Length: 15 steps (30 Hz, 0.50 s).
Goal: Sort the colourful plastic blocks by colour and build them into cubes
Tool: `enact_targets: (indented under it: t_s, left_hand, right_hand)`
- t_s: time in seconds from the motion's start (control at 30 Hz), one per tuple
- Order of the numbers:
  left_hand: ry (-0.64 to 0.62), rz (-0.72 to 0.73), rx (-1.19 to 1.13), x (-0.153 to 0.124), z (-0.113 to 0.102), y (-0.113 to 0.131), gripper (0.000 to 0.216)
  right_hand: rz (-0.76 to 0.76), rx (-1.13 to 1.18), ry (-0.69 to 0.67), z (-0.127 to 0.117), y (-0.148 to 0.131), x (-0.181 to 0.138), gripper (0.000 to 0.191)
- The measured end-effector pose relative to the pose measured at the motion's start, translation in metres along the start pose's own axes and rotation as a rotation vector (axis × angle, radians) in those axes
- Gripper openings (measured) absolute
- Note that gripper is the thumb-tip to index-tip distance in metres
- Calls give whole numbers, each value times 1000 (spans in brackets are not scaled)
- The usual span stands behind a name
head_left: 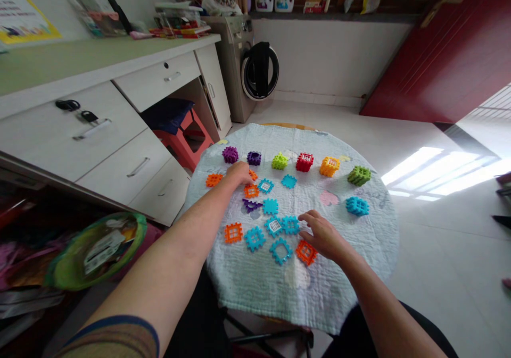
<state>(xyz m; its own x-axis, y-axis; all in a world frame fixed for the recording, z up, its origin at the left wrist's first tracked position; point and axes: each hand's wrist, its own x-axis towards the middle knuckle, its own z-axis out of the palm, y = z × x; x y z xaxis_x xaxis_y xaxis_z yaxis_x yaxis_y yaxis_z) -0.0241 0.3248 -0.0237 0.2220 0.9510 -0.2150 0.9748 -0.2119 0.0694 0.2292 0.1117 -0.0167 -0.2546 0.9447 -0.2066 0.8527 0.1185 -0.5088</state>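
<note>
My left hand (pixel 239 173) reaches to the far left part of the table, its fingers bent together on an orange tile (pixel 253 175) that they partly cover. Just below it lies another orange window tile (pixel 251 190), beside a blue tile with a white lattice (pixel 265 186). My right hand (pixel 321 233) hovers with thumb and fingers apart, holding nothing. Nearest to it are a blue tile (pixel 290 225) and an orange window tile (pixel 306 252). Around them lie a purple piece (pixel 252 205), a solid blue tile (pixel 270 206) and a blue frame tile (pixel 281 251).
Stacks of interlocking tiles line the far side: purple (pixel 230 155), red (pixel 304 161), yellow (pixel 329 166), green (pixel 359 175); a blue stack (pixel 357 206) is at right. The round table wears a pale cloth (pixel 271 289). A desk (pixel 120 65) and basket (pixel 67 278) stand left.
</note>
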Motion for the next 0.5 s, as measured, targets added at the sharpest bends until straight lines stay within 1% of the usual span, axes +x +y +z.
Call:
enact_targets:
  t_s: [0.1, 0.17, 0.2, 0.27, 0.33, 0.4, 0.43, 0.5]
  left_hand:
    - [37, 15, -26, -6, 3, -4, 41]
    - [81, 31, -59, -13, 4, -20, 46]
    - [105, 35, -76, -18, 5, -32, 48]
    - [209, 54, -178, -28, 3, -64, 49]
    - [254, 78, -205, -38, 0, -99, 48]
    - [251, 116, -182, -46, -5, -128, 49]
    - [239, 142, -158, -48, -7, -138, 50]
    - [204, 197, -94, -49, -11, -150, 51]
  right_hand:
    - [4, 9, 8, 1, 4, 0, 32]
    - [10, 9, 14, 0, 5, -1, 31]
    - [10, 8, 18, -1, 5, -2, 31]
    - [2, 8, 23, -2, 4, -3, 32]
    - [-10, 10, 21, -3, 2, -4, 33]
    - [-23, 10, 11, -2, 1, -5, 33]
    - [-28, 8, 5, -1, 1, -5, 32]
    - [-31, 2, -9, 2, 2, -4, 31]
